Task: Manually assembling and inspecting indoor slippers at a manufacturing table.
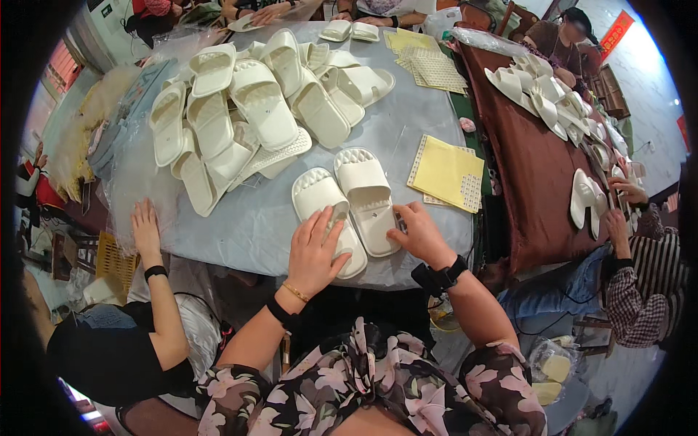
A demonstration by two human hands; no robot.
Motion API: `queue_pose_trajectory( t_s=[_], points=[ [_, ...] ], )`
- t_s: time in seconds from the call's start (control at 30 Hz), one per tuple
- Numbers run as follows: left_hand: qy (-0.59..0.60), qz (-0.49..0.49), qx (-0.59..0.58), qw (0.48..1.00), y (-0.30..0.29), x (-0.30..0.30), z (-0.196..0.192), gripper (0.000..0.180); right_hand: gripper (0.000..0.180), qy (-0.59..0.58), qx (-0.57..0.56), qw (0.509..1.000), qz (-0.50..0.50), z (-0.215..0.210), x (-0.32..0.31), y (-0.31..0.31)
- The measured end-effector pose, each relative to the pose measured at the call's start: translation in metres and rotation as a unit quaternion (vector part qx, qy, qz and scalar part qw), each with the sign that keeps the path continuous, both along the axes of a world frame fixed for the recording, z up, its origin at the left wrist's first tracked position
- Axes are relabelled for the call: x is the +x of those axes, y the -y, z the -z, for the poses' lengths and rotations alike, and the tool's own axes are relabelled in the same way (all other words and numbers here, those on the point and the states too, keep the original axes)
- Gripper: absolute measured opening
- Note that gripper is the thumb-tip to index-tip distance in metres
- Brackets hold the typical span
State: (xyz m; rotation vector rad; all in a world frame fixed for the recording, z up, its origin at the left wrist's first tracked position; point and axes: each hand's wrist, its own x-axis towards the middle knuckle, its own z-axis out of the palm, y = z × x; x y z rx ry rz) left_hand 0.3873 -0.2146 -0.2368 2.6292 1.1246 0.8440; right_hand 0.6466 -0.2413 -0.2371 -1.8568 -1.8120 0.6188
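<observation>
Two white slippers lie side by side on the table, toes pointing away from me. Across the footbed of the left slipper rests my left hand, its fingers curved over the slipper and the thumb near the heel. At the outer edge of the right slipper is my right hand, thumb on the footbed and fingers along the side. Beyond them a large heap of white slippers is piled loosely. To the right lie yellow sticker sheets, some showing rows of small printed labels.
The table has a pale plastic cover. A person's hand lies on clear film at the left. Another pair of slippers and more sheets are at the far side. On the right, people handle slippers at a brown-covered table.
</observation>
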Motion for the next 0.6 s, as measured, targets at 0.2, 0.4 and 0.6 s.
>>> queue_pose_trajectory(
  t_s=[0.2,0.4,0.6],
  points=[
    [0.006,0.016,0.031,0.999,0.0,0.009,0.003,0.049,0.047,0.003,0.031,0.999,-0.01,-0.007,-0.003,-0.002],
    [0.03,0.108,-0.023,0.993,-0.01,0.038,0.007,0.041,0.017,0.021,0.07,0.996,0.041,-0.006,-0.029,-0.015],
    [0.014,0.094,-0.045,0.994,-0.012,0.041,0.024,0.046,0.009,0.137,0.064,0.987,0.052,0.002,-0.043,-0.032]
  ],
)
